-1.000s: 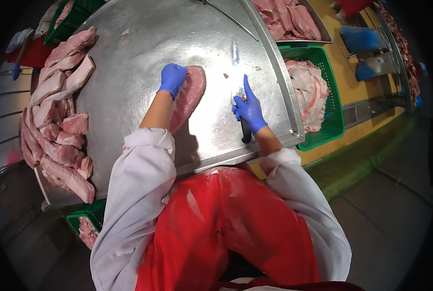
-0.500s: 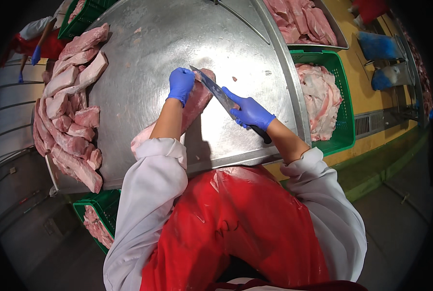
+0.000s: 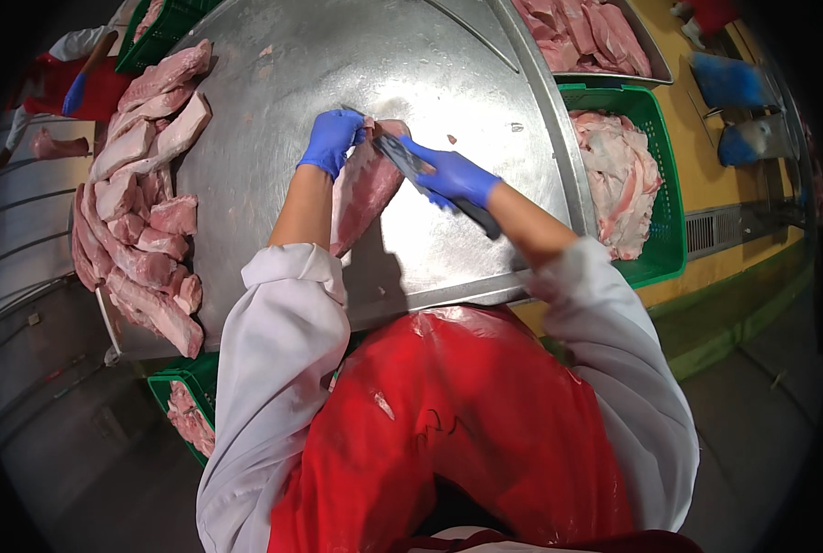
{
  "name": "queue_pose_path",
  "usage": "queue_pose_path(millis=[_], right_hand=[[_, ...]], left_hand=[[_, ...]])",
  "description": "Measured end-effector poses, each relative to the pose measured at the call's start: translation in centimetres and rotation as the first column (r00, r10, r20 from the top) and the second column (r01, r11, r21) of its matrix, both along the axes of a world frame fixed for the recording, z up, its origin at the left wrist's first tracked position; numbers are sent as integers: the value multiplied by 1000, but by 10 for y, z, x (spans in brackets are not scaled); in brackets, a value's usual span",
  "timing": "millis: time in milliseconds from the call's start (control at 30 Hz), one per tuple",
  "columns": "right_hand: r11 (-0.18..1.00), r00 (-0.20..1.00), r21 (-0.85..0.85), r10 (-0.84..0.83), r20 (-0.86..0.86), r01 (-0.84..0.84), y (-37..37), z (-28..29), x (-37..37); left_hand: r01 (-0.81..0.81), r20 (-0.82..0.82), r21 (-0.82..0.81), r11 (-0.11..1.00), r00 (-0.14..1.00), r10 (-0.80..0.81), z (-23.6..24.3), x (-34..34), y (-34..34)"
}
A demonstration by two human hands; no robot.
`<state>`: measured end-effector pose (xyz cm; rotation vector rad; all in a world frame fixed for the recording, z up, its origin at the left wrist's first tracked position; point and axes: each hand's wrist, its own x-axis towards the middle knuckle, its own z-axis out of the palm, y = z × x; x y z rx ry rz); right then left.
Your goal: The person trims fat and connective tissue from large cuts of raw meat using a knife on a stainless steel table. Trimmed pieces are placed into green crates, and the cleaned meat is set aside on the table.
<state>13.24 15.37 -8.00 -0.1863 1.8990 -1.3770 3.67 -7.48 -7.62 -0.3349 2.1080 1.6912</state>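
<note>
A long piece of raw meat [image 3: 367,198] lies on the metal table in front of me. My left hand [image 3: 332,143], in a blue glove, is closed on the far end of the meat, pinching its edge. In my right hand [image 3: 455,173], also gloved in blue, is a knife [image 3: 395,151] with a dark handle. Its blade, blurred by motion, lies along the meat's upper part close to my left fingers. I cannot tell how deep the edge goes. My left forearm covers some of the meat's left side.
Meat pieces [image 3: 135,230] are heaped along the left of the metal table [image 3: 273,101]. Right of its raised rim stand a green crate [image 3: 674,207] of pale trimmings and a metal tray [image 3: 662,69] of meat. Another green crate [image 3: 158,382] sits lower left. A co-worker's gloved hand [image 3: 75,94] shows far left.
My right hand and the knife have moved left and slightly up along the meat. My left hand has shifted a little left and up. The view has shifted slightly.
</note>
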Motion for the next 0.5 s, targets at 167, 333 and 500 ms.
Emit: queue_pose_path(millis=[167,333,500], right_hand=[[997,994,30,66,-83,-64,-23,7,-33],[989,994,-101,107,7,-105,28,-19,22],[997,994,-75,-35,-102,27,-42,-28,-22]], left_hand=[[-64,152,172,983,988,38,-10,-25,-15],[-321,330,389,864,924,195,-17,-27,-22],[-289,386,500,816,918,88,0,-24,-8]])
